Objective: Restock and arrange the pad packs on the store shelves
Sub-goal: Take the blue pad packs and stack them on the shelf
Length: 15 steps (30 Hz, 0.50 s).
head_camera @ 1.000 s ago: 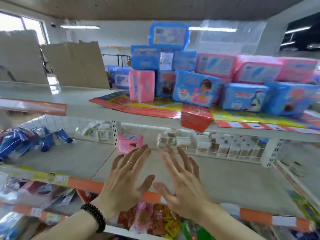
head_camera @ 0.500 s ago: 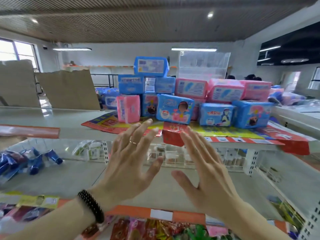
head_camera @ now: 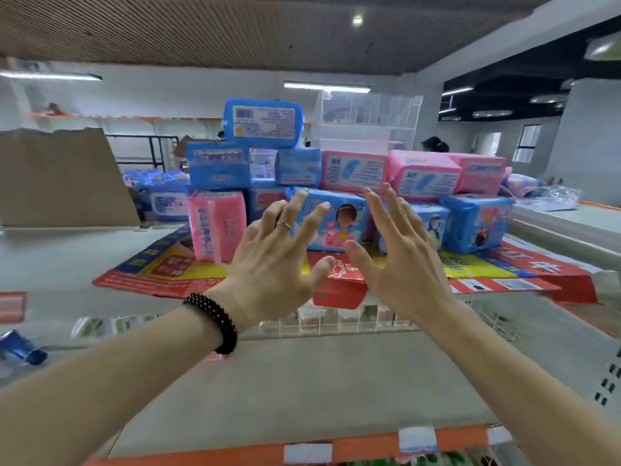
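Head camera is showing us reaching up toward the top shelf (head_camera: 67, 260), where the pad packs are heaped on a printed red and yellow sheet (head_camera: 168, 270). Going from the left, a pink pack (head_camera: 216, 225) is standing on end at the front corner of the heap, with blue packs (head_camera: 218, 164) stacked behind and above it. Our left hand (head_camera: 272, 264), wearing a ring and a black bead bracelet (head_camera: 215, 322), is hovering with fingers spread and holding nothing; its fingertips are overlapping the blue pack with a cartoon girl (head_camera: 339, 218) that is lying at the front centre, though we cannot tell whether they are touching it. Our right hand (head_camera: 400, 260) is likewise spread and empty, just to the right of that pack. Further right, more blue packs (head_camera: 477, 223) are sitting in the front row under a row of pink packs (head_camera: 426, 178).

We are judging this as the reach step: both hands are framing the cartoon pack before any hold is made. The next move is calling for closing the grip on the pack's two ends and drawing it forward gently, since the pink packs above are resting partly on that row and could be slipping down.
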Available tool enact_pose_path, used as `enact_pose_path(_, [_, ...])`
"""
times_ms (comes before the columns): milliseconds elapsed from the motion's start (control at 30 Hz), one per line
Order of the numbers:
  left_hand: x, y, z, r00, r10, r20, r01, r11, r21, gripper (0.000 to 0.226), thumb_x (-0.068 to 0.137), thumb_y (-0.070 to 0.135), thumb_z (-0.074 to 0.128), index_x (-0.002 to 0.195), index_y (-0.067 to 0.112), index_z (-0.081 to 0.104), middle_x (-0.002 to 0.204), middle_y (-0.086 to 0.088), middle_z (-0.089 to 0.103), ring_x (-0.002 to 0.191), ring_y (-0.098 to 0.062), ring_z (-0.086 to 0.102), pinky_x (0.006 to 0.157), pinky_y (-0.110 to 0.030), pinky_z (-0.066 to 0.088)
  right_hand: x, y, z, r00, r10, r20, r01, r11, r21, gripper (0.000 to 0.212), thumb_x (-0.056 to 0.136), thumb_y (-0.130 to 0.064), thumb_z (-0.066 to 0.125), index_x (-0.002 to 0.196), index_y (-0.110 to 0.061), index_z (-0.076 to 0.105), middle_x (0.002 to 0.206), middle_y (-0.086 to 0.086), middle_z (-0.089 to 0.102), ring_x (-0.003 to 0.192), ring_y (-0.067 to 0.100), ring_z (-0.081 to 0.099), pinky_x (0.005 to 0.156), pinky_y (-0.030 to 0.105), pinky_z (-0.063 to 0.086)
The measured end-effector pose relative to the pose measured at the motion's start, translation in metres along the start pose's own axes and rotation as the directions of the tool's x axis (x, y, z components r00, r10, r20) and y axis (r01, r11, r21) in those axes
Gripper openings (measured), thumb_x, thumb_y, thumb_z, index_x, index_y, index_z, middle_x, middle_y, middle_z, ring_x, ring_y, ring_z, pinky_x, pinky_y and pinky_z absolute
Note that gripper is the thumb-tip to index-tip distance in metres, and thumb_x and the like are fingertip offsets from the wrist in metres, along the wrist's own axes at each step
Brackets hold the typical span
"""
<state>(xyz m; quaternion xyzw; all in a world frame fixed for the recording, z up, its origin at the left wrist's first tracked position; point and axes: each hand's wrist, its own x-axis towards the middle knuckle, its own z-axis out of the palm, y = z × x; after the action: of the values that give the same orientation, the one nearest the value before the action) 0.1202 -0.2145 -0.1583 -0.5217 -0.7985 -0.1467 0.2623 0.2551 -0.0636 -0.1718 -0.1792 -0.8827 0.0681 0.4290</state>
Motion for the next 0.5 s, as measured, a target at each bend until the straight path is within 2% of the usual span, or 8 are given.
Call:
enact_pose_path(133, [0.017,-0.018,0.005,0.995,-0.032,0.099,0.042,0.994,-0.104,0.077,0.096,0.06,0.04,0.156,0.04,-0.004,0.165,0.009,-0.011,0.15,-0.018,-0.001,0.12,-0.046,0.019,0.019,0.012,0.012,0.998,0.054,0.022,-0.053,0.998,-0.046,0.077,0.093,-0.066,0.044,0.158,-0.038,0.012,0.168,-0.003,0.007,0.154,0.021,0.011,0.122,0.049,0.021])
enact_pose_path(267, [0.032,-0.028,0.016,0.985,-0.088,0.15,0.115,0.977,-0.179,0.079,0.097,0.057,0.045,0.155,0.043,-0.006,0.164,0.012,-0.015,0.151,-0.021,-0.002,0.118,-0.052,0.024,0.032,0.023,0.02,0.994,0.09,0.054,-0.086,0.993,-0.077,0.078,0.094,-0.065,0.047,0.158,-0.038,0.012,0.168,-0.003,0.007,0.154,0.02,0.011,0.121,0.048,0.021])
enact_pose_path(400, [0.044,-0.03,0.025,0.973,-0.134,0.19,0.184,0.944,-0.273,0.079,0.096,0.053,0.05,0.153,0.048,-0.005,0.164,0.013,-0.015,0.152,-0.025,0.001,0.118,-0.053,0.025,0.043,0.033,0.028,0.988,0.112,0.105,-0.113,0.994,0.005,0.079,0.094,-0.056,0.055,0.158,-0.037,0.012,0.167,-0.002,0.012,0.152,0.022,0.017,0.121,0.045,0.023])
enact_pose_path(500, [0.051,-0.03,0.025,0.971,-0.147,0.187,0.194,0.944,-0.266,0.081,0.096,0.05,0.053,0.151,0.052,-0.007,0.165,0.008,-0.014,0.153,-0.03,0.007,0.119,-0.052,0.024,0.052,0.038,0.032,0.985,0.098,0.14,-0.107,0.992,0.059,0.083,0.092,-0.048,0.063,0.158,-0.034,0.014,0.165,0.004,0.021,0.15,0.023,0.024,0.12,0.041,0.025])
